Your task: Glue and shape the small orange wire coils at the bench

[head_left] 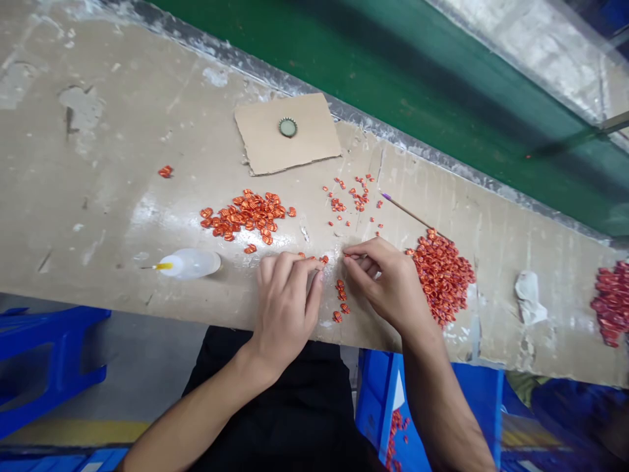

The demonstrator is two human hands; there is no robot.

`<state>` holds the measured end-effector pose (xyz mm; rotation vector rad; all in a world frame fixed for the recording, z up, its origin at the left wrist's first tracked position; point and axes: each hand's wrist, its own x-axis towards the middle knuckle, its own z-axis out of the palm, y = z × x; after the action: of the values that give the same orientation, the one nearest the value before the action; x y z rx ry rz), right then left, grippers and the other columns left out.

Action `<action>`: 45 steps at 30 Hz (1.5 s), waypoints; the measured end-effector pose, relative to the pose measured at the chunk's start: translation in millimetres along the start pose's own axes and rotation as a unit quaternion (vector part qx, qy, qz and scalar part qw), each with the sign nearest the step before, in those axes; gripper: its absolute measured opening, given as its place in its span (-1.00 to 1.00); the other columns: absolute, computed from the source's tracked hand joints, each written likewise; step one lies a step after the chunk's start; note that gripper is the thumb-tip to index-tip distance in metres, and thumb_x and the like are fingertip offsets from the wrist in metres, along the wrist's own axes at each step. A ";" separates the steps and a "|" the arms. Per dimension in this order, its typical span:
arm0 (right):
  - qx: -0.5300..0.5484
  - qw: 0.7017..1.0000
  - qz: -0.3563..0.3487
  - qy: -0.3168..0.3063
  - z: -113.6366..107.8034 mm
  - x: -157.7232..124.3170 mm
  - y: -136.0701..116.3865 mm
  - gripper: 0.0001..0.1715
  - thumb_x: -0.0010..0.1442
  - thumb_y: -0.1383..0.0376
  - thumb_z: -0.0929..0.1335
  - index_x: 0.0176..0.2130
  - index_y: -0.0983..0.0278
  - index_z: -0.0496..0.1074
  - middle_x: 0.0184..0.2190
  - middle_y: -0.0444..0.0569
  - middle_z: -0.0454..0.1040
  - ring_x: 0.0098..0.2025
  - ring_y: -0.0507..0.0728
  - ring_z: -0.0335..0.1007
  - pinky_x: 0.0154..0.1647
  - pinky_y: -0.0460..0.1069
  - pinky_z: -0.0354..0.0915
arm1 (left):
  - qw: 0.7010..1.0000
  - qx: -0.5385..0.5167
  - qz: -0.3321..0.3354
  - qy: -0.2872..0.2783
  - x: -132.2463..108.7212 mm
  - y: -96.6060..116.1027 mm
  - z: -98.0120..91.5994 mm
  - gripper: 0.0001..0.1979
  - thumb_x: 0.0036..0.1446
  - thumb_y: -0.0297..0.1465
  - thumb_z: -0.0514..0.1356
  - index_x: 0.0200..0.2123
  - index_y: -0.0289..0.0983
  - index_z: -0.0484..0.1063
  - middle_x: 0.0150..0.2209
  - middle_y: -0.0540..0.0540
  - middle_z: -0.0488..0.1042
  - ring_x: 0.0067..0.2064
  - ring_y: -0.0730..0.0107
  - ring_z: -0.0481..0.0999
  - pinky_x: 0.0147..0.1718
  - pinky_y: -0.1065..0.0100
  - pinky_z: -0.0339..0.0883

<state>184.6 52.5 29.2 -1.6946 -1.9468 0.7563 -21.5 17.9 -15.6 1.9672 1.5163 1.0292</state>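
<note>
My left hand (287, 295) rests palm down on the worn table (98, 216), fingers curled together over small orange coil pieces (323, 259) at its fingertips. My right hand (388, 278) sits just to the right, thumb and fingers pinched together at about the same spot; what they pinch is too small to make out. Three orange coils (341, 298) lie between the two hands. A heap of orange coils (248, 215) lies beyond my left hand. A bigger heap of orange coils (442, 272) lies right beside my right hand.
A small clear squeeze bottle (189, 263) with a yellow tip lies left of my left hand. A cardboard piece (314, 134) holds a bottle cap (287, 127). A thin stick (405, 210) lies near scattered coils (351, 196). Green belt (417, 72) behind; blue bins (378, 400) below.
</note>
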 end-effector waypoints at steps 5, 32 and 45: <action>0.003 1.000 0.004 0.027 4.2 -2.0 2.0 -0.85 0.47 0.34 0.46 -0.05 0.23 0.71 -0.17 0.02 0.67 -0.31 0.12 0.54 -0.17 0.07 0.52 | 0.999 -0.013 0.003 0.038 0.5 -0.2 -0.5 -0.87 0.56 -0.47 0.19 0.06 -0.13 0.37 -0.02 -0.07 0.59 0.03 0.15 0.54 0.08 0.04 0.34; 0.009 0.997 0.069 -0.046 -3.1 -10.8 -9.9 -0.87 0.45 0.29 0.46 -0.20 0.19 0.65 -0.30 -0.05 0.61 -0.32 0.14 0.52 -0.20 0.08 0.42 | 0.990 0.139 -0.023 -0.021 1.0 12.2 0.5 -0.66 0.50 -0.47 0.26 0.27 -0.20 0.47 0.22 -0.32 0.54 0.17 -0.10 0.47 0.12 -0.08 0.35; 0.084 0.988 0.113 -0.068 -3.0 -15.4 -9.3 -0.83 0.50 0.16 0.49 -0.12 0.19 0.67 -0.29 -0.05 0.65 -0.33 0.14 0.54 -0.23 0.08 0.44 | 0.990 0.132 -0.002 -0.040 3.2 13.4 0.3 -0.91 0.52 -0.43 0.28 0.01 -0.17 0.56 0.19 -0.25 0.56 0.16 -0.04 0.39 0.07 -0.03 0.32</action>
<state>181.8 36.7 37.9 -1.8189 -1.7377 1.1127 -12.6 17.0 -5.1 2.1515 1.6841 0.7695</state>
